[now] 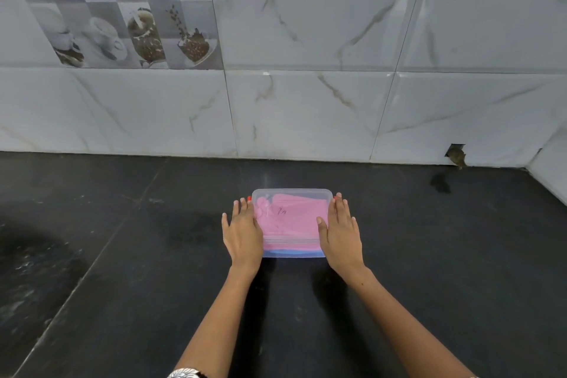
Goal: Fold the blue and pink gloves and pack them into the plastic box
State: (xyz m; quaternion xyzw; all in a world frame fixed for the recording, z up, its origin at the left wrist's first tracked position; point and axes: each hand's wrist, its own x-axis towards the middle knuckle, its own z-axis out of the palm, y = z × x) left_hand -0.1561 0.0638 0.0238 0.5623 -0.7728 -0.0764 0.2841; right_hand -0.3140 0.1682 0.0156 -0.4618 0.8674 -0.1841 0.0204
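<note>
A clear plastic box [291, 192] with its lid on sits on the black counter near the wall. Through the lid I see a folded pink glove [291, 218] on top, and a blue glove [291, 252] shows as a strip at the bottom of the near side. My left hand [242, 233] lies flat against the box's left side, fingers stretched along its edge. My right hand [340, 233] lies the same way on the right side, thumb resting on the lid. Both hands press the box between them.
The black stone counter [122, 255] runs to a white marble-tiled wall [306, 101] behind the box. A small hole in the wall [456, 155] and a dark stain on the counter lie at the right. A sink's dark curve shows at the far left.
</note>
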